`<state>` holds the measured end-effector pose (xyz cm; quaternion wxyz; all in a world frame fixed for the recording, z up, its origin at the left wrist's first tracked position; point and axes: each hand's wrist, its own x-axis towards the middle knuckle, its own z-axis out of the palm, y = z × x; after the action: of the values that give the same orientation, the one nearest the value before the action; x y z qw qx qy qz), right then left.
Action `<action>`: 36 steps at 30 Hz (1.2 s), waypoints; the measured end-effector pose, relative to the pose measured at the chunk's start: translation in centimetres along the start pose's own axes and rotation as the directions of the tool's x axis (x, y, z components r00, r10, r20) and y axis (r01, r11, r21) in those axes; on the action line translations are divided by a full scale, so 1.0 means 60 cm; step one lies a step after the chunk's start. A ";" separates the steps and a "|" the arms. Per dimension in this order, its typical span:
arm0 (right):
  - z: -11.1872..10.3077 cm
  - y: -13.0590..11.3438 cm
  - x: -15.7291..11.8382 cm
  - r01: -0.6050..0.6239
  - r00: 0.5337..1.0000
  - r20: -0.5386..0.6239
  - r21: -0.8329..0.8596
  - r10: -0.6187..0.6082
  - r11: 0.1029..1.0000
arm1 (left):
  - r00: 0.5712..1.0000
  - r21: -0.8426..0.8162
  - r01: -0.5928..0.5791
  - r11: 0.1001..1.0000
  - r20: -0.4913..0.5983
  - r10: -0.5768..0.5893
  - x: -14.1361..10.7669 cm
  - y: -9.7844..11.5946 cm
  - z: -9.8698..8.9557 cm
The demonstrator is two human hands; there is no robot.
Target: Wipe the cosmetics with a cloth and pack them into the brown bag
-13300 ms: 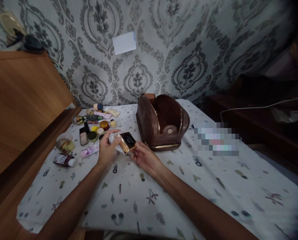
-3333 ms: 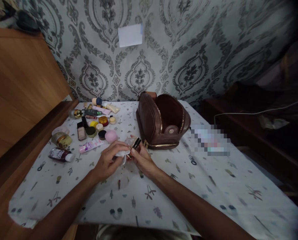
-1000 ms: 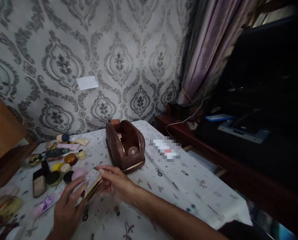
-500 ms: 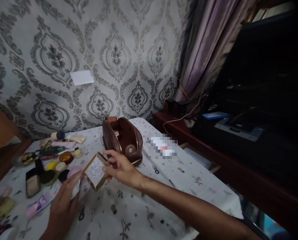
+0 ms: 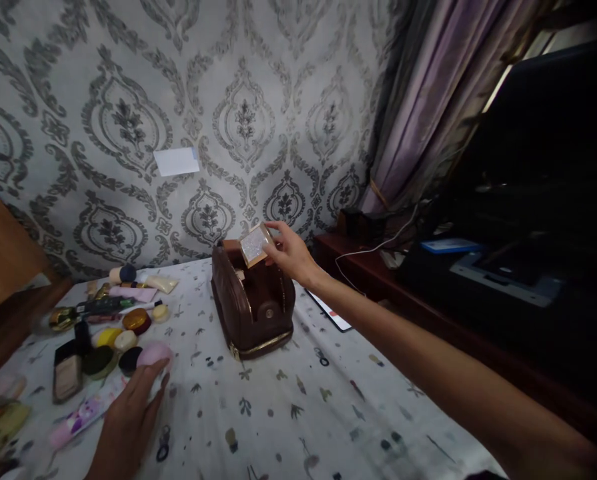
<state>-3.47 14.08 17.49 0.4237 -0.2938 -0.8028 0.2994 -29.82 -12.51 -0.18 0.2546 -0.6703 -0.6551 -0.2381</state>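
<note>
Pinches a glitter-faced, gold-edged box (image 5: pixel 255 245) by one side, between the thumb and fingers of the right hand (image 5: pixel 289 251). Holds it tilted, seemingly above the far part of the mouth of a brown leather toiletry bag (image 5: pixel 265 330), unzipped and standing on the cloth-covered counter (image 5: pixel 248 417). Cannot tell from this single angle about any contact between box and rim.

Rests the left hand (image 5: pixel 132 410) low at the near left, palm down, fingertips apparently touching a pink rounded cosmetic item (image 5: pixel 154 353). Cannot tell how far curled, or holding what, if anything, beneath the palm.

Could lose the box to a slip, given a one-sided pinch and smooth-looking edges. Could knock a corner on the bag's rim, through the tilt or a misjudged depth. Could chip or crack the box in a fall from that height. Could also bump the phone-like device (image 5: pixel 333 315), lying beside the bag and partly behind the right arm (image 5: pixel 403 340), by dipping the elbow. Near the other hand, could push the pink item into the black-lidded jar (image 5: pixel 129 361) or shift the pink-and-purple tube (image 5: pixel 85 415) with a careless sideways drag.
</note>
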 end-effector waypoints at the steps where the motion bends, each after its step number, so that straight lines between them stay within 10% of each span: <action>1: -0.003 0.003 0.011 -0.020 1.000 0.005 -0.116 0.021 0.993 | 1.000 -0.004 -0.007 1.000 0.013 0.007 -0.004 -0.004 0.005; 8: 0.026 0.000 0.055 0.082 0.971 0.222 -0.657 0.088 0.750 | 0.986 -0.094 0.016 0.995 0.167 0.000 -0.030 -0.036 0.029; 36: 0.130 0.067 0.086 0.056 0.828 0.353 -0.824 0.435 0.563 | 0.986 -0.143 -0.146 0.979 0.059 0.156 -0.028 -0.022 0.047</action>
<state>-11.69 18.63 13.54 -0.0273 -0.4488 -0.8931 0.0151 -31.21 -11.91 -3.38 0.2018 -0.7420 -0.5928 -0.2395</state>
